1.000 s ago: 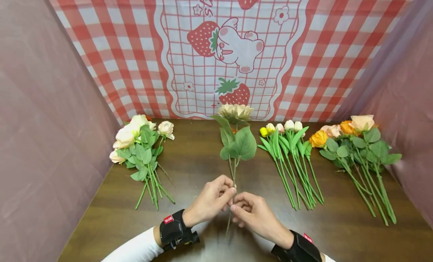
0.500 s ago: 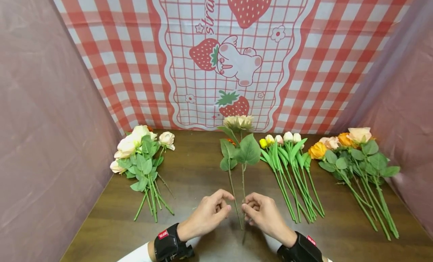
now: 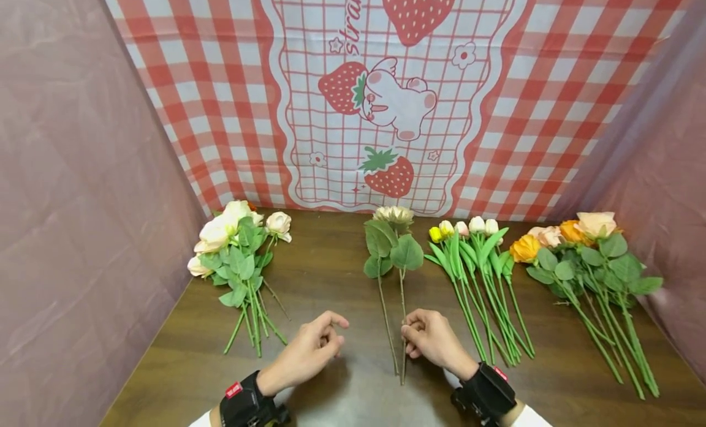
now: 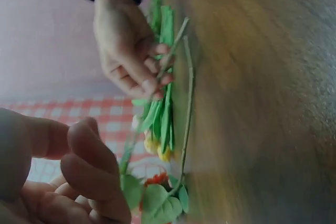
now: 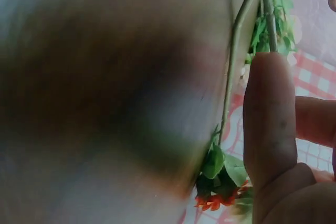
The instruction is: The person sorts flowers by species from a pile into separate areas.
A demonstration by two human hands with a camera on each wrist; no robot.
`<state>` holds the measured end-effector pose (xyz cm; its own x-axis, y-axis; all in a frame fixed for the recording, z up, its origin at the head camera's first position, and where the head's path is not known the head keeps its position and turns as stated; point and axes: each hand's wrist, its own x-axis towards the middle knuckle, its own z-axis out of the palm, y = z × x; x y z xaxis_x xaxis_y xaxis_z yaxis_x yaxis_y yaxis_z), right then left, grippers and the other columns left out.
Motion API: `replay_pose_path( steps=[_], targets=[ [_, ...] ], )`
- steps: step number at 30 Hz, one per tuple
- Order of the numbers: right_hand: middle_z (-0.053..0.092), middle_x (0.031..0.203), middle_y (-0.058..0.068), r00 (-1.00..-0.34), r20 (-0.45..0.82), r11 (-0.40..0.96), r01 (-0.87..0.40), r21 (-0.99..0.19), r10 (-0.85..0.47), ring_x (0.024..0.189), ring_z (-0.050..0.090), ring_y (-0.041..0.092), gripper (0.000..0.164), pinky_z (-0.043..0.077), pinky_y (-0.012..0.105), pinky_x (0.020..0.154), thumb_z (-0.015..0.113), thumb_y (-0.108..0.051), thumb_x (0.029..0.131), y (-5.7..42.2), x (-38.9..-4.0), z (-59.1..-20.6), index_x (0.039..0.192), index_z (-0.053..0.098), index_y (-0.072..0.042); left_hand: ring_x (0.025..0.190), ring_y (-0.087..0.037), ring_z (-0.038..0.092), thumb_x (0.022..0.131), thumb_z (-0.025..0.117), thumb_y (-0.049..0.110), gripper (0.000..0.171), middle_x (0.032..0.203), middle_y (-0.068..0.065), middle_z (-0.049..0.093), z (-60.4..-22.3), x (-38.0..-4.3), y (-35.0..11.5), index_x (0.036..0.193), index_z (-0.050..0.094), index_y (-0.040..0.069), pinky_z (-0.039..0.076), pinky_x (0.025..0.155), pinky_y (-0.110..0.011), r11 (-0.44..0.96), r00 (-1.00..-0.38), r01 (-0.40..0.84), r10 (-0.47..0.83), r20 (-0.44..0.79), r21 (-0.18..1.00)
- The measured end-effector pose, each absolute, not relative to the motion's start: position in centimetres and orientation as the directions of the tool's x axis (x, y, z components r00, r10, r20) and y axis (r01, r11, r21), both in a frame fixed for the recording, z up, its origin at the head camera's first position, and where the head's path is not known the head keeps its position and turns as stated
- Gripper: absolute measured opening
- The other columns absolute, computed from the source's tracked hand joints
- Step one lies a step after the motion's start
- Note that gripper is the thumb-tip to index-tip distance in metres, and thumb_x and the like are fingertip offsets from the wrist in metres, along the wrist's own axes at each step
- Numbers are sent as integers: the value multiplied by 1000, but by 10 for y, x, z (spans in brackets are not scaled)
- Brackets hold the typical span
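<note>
My right hand (image 3: 436, 338) pinches the stem of a cream flower (image 3: 394, 214) between thumb and fingers, low on the stem. Beside it on the table lies a second stem (image 3: 388, 320), whose orange-red bloom (image 5: 215, 201) shows in the right wrist view but is hidden behind leaves in the head view. My left hand (image 3: 309, 350) hovers left of both stems, holding nothing, its index finger extended and the others loosely bent. In the left wrist view, the right hand (image 4: 126, 51) has the held stem (image 4: 170, 56) above the lying one.
Cream roses (image 3: 237, 255) lie bunched at the left. Right of the held flower are tulips (image 3: 480, 280) in yellow, pink and white. Farther right lie orange and peach roses (image 3: 592, 261). A checked cloth (image 3: 220, 96) hangs behind the brown table (image 3: 336, 268).
My left hand has let go of the stems and drawn away to the left. The two stems, earlier together, now stand apart. The cream flower has sunk lower, still in my right hand.
</note>
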<state>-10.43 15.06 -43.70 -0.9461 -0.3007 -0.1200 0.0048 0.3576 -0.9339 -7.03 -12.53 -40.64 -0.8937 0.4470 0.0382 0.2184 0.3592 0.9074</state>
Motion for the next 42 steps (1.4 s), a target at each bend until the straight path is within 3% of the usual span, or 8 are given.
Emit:
replay_pose_path(
  steps=[4,8,13,17,20,28,34,42],
  targets=[
    [67,69,12,-922,-183,402,33,-915,-341,53,67,20,7,56,33,49,61,2,92,153,-109,-440,91,61,8,57,-13,57,98,55,4,23,75,-15,63,-403,-75,-135,121,55,5,46,51,-22,367,-907,161,421,-9,916],
    [64,64,8,-914,-224,478,38,-877,-337,49,64,17,8,56,33,47,63,-1,91,155,-115,-440,87,64,6,59,-12,57,97,55,4,18,74,-10,63,-398,-86,-143,116,58,4,45,54,-22,459,-923,218,384,29,861],
    [61,56,6,-935,-233,553,48,-832,-268,44,61,17,9,54,33,44,67,-5,89,157,-119,-438,84,65,2,55,-11,55,93,59,9,5,73,-3,65,-394,-107,-164,95,63,8,45,48,-28,793,-960,278,220,171,542],
    [60,54,7,-948,-235,602,62,-796,-213,41,60,16,7,52,32,42,68,-4,86,155,-121,-435,85,63,2,51,-30,59,92,58,12,13,65,-16,62,-399,-122,-193,83,57,3,46,42,-43,950,-964,146,75,254,275],
    [60,52,8,-954,-233,630,64,-774,-190,39,59,15,5,52,32,40,66,0,82,153,-122,-435,84,61,2,54,-41,62,93,58,15,24,65,-25,62,-403,-127,-214,76,57,-3,48,44,-52,979,-980,28,-13,197,204],
    [61,54,3,-958,-168,680,-36,-732,-232,37,57,12,10,48,29,38,63,3,79,145,-126,-436,89,63,4,68,-45,66,89,55,10,24,78,-25,68,-412,-131,-233,70,64,-1,51,53,-57,979,-998,-55,-52,-18,198],
    [58,55,0,-940,-155,683,-101,-724,-304,36,52,9,26,46,30,38,68,-5,86,141,-123,-439,109,65,6,66,-46,65,90,53,8,25,76,-28,66,-415,-128,-236,70,63,-3,51,52,-57,964,-999,-46,-50,6,263],
    [60,62,2,-932,-171,678,-98,-729,-319,42,52,12,28,44,29,40,63,-10,91,145,-112,-434,116,63,2,67,-53,63,96,54,10,29,72,-35,61,-410,-117,-242,72,57,-6,50,57,-60,918,-982,-22,-95,165,396]
  ],
)
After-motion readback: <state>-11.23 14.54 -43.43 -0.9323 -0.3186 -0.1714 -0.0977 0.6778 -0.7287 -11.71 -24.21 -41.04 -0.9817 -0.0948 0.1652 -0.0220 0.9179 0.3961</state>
